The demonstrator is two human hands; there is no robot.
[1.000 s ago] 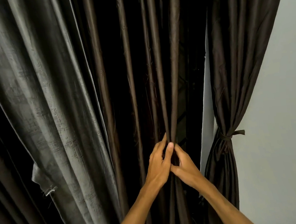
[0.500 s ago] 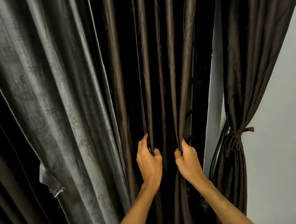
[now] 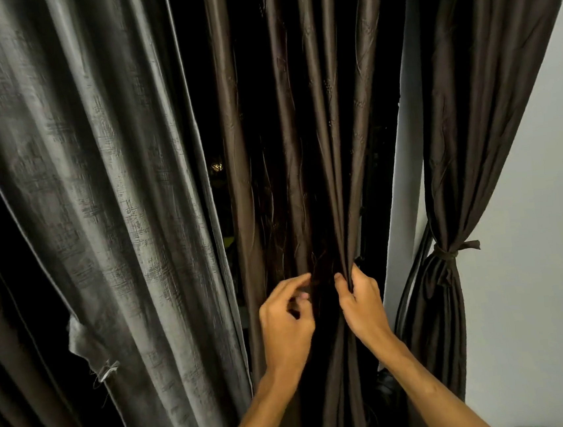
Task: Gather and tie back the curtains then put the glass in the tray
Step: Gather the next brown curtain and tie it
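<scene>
Left: loose curtain (image 3: pixel 99 196); centre: middle curtain (image 3: pixel 301 142); right: tied curtain (image 3: pixel 452 283), wall (image 3: pixel 532 223) behind it.

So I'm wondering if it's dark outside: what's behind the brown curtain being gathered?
Through the gap beside the brown curtain only blackness shows, with one small light. Everything directly behind the curtain's folds is covered.

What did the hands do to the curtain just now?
A second ago both hands pinched the folds of the brown curtain together, then moved apart, each gripping a fold. Now the left hand has let go, fingers loose beside the fabric; the right hand keeps gripping its fold. The grey curtain and the tied curtain on the right stayed put.
</scene>
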